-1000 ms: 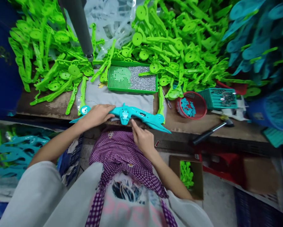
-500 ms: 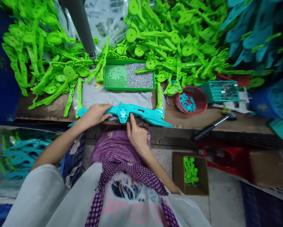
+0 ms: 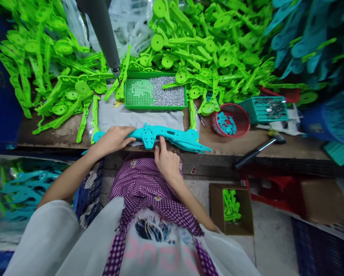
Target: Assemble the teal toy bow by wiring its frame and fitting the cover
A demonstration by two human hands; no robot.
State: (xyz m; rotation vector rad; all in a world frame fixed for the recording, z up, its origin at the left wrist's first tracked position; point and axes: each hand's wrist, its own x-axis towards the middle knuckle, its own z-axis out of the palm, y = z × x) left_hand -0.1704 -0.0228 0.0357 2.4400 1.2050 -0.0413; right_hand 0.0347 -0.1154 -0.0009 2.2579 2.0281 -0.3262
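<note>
A long turquoise plastic toy part lies across a grey cloth at the near edge of the wooden bench. My left hand is closed over its left arm, holding it down. My right hand is curled, its forefinger pressing on the part just right of the centre hub. Behind the part stands a green tray half filled with small silver screws.
A big heap of bright green plastic parts covers the back of the bench. A hanging grey screwdriver points down at left. A red basket, a teal tray and a hammer lie at right. A cardboard box sits on the floor.
My right hand has slid left along the turquoise part, from its near edge up onto it by the centre hub. My left hand keeps its hold.
</note>
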